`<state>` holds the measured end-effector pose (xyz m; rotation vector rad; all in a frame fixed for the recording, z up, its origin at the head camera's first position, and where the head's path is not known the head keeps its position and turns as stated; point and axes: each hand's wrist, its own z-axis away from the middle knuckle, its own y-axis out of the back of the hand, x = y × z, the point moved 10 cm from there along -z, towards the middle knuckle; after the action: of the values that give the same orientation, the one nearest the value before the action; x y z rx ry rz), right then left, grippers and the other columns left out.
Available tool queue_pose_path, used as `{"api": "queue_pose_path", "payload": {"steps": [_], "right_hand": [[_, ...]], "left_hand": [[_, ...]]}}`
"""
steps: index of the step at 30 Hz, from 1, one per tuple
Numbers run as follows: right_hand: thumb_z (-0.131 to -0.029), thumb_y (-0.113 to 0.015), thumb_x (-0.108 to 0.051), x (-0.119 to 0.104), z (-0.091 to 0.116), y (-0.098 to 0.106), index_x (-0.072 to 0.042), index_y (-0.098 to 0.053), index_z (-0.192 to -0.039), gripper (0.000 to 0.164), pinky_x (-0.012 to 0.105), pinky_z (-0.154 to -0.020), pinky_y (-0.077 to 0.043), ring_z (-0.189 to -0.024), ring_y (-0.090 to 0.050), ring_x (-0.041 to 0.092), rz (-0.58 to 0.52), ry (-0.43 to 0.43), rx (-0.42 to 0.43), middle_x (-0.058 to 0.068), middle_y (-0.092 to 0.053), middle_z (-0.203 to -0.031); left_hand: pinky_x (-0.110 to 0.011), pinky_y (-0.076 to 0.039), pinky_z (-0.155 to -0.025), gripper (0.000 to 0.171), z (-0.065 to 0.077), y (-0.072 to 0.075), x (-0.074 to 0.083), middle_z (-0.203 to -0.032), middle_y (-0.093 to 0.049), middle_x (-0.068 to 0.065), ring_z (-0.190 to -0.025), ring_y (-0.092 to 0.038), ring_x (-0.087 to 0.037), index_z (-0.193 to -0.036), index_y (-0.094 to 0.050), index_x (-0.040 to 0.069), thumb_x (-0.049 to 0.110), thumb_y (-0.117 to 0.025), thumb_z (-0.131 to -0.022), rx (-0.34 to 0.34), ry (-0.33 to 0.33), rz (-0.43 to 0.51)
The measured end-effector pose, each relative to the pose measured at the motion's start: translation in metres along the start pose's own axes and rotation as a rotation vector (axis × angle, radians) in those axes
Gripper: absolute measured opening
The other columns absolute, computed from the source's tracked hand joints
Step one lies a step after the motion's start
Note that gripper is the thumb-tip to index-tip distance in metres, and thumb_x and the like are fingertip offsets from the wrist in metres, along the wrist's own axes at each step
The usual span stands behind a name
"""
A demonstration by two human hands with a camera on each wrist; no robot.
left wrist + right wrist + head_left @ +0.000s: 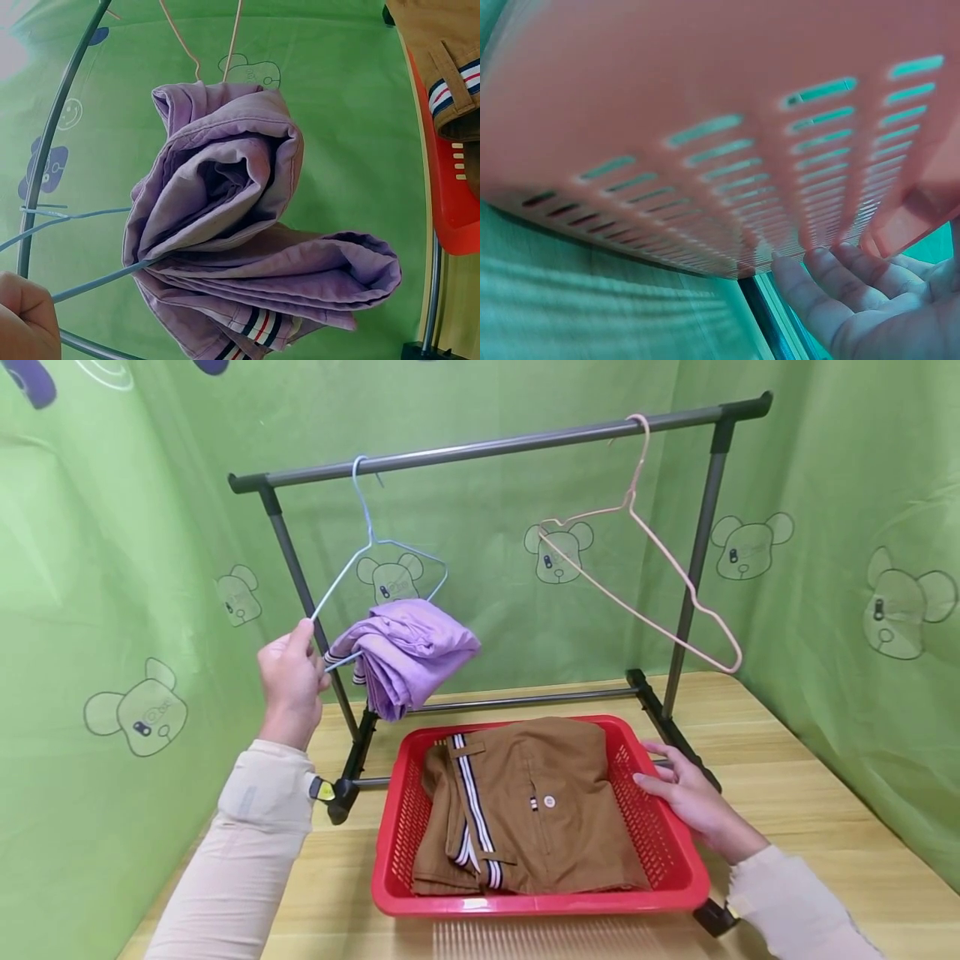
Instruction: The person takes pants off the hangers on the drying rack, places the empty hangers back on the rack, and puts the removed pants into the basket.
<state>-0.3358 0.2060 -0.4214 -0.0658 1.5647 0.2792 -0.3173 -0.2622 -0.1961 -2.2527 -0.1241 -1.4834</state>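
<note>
My left hand [291, 672] pinches the lower left corner of a light blue wire hanger [369, 527], whose hook is over the rack's bar. Folded purple trousers [408, 652] with a striped waistband hang over the hanger's bottom wire; the left wrist view shows the bunched cloth [217, 180] from the side. My right hand [693, 797] holds the right rim of a red plastic basket [540, 906], thumb over the rim and fingers [870, 281] against the slotted outer wall. Folded brown trousers [585, 835] with a striped waistband lie in the basket.
A dark grey metal rack [480, 450] stands on the wooden table [787, 760] behind the basket. A pink hanger [663, 531] hangs bare at the bar's right end. Green curtains [97, 610] with bear prints enclose the back and sides.
</note>
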Motion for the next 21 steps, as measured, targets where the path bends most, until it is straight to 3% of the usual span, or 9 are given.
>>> {"api": "queue_pose_path", "payload": {"steps": [21], "right_hand": [[-0.097,-0.061,-0.023,0.002,0.0,0.001,-0.008,-0.016,-0.15,0.072,0.052,-0.076,-0.056,-0.102,-0.065,0.035,0.002,-0.009,0.002,0.036,-0.04,-0.137]], "left_hand": [[-0.018,-0.026,-0.037,0.046,0.002,-0.003,0.012,-0.046,-0.033,0.005,-0.038,-0.027,-0.007,-0.058,-0.04,0.013,0.019,-0.051,-0.101,0.004,-0.04,0.028]]}}
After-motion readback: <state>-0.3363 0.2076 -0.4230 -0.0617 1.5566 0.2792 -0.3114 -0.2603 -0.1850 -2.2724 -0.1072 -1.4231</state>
